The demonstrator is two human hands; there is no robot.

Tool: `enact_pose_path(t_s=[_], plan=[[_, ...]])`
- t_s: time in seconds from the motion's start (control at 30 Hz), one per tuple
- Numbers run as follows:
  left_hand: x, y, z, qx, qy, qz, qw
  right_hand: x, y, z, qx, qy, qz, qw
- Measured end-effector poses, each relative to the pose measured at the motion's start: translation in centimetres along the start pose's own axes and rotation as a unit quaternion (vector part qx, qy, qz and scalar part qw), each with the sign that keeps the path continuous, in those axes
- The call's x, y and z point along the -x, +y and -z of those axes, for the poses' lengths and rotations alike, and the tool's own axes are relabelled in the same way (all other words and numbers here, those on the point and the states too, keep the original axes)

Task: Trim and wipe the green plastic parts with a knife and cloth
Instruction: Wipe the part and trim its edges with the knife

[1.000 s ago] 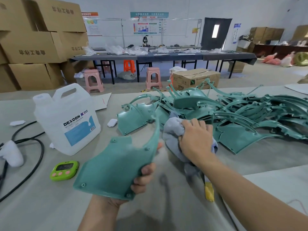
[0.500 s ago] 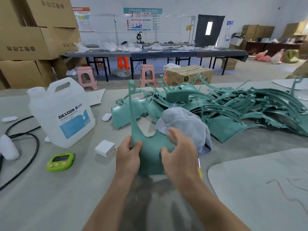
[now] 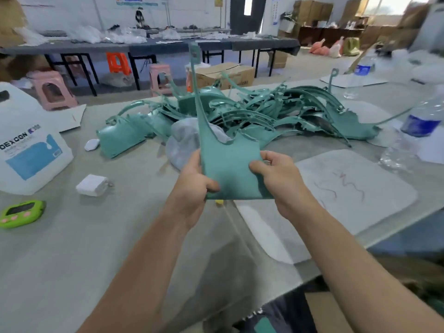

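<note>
I hold one green plastic part (image 3: 228,164) upright above the table, its long thin arm pointing up. My left hand (image 3: 192,186) grips its left edge and my right hand (image 3: 276,179) grips its right edge, thumbs on the near face. The grey cloth (image 3: 182,140) lies on the table just behind the part. A pile of green parts (image 3: 264,111) sprawls across the table beyond it. A small yellow piece, perhaps the knife handle (image 3: 219,202), peeks out below the held part.
A white DEXCON jug (image 3: 28,150) stands at the left. A green timer (image 3: 21,213) and a white charger (image 3: 92,185) lie near it. A white mat (image 3: 348,188) lies to the right, with water bottles (image 3: 418,131) beyond.
My right hand has let go of the cloth, which now lies on the table. Both hands hold the part by its side edges, and it stands more upright. The view shifted right.
</note>
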State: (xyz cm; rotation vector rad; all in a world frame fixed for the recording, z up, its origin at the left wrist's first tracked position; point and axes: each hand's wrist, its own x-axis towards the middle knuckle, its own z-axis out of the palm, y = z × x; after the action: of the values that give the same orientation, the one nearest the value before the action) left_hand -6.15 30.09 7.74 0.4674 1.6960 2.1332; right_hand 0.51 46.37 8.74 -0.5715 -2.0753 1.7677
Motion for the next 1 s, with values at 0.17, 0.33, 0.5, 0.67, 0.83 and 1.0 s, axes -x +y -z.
enact_pose_path(t_s=[0.17,0.33,0.5,0.67,0.83,1.0], plan=[[1.5,-3.1,-10.0,0.025,-0.092,0.062,0.994,5.9,3.1,10.8,-0.045,0.095,-0.052,0.993],[5.6,-9.8,-21.4,-0.035,-0.217,0.101,0.970,15.5,9.2,20.3,-0.104,0.241,-0.159,0.952],[10.9,-18.2,-29.2,-0.121,-0.322,0.256,0.903,24.7,16.8,24.9,-0.165,0.364,-0.299,0.867],[15.7,-24.5,-33.2,-0.054,-0.298,0.448,0.841,29.2,24.3,28.1,-0.255,0.467,-0.409,0.741],[16.6,-25.7,-36.9,-0.046,-0.294,0.459,0.838,26.1,27.9,31.8,-0.491,0.500,-0.333,0.631],[13.0,-23.7,-37.3,-0.103,-0.293,0.413,0.856,20.9,27.9,29.3,-0.452,0.392,-0.385,0.703]])
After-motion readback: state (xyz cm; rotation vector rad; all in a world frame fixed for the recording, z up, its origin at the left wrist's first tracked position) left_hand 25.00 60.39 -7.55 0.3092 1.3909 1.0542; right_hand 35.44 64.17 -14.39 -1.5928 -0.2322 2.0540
